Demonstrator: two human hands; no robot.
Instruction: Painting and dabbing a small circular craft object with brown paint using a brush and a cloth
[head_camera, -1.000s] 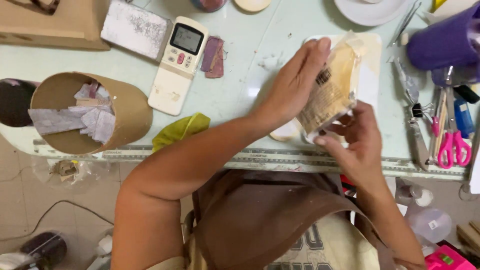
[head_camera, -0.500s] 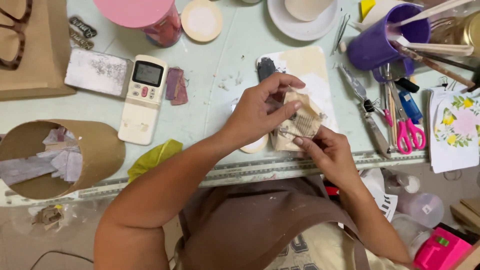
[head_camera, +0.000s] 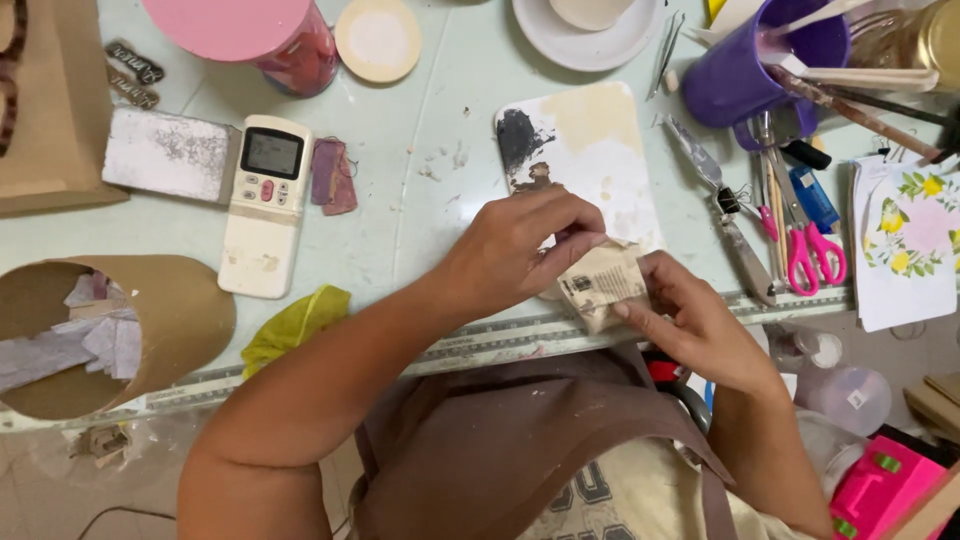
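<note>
Hands: two, both the person's own, meeting over the near edge of the table (head_camera: 420, 130).
Left hand (head_camera: 520, 250): forearm comes in from the near left, palm down, thumb and fingers pinched shut on the top edge of the paper piece (head_camera: 603, 283).
Right hand (head_camera: 700, 325): comes up from the near right, fingers curled under and beside the paper piece, thumb pressed on its lower right corner; it grips the same piece.
Paper piece: one, small, cream and tan, crumpled and folded, with a dark printed patch on its left face; held just above the table's near edge, in front of the white board (head_camera: 590, 150).
White board: one, rounded, smeared with black and tan stains, lying flat just beyond the hands.
Remote control (head_camera: 262, 205): one, white, lying left of the hands.
Cardboard tube (head_camera: 150, 320): one, on its side at near left, paper scraps inside.
Scissors (head_camera: 812, 250): one pair, pink handles, right of the board.
Purple cup (head_camera: 745, 70): one, far right, holding brushes.
</note>
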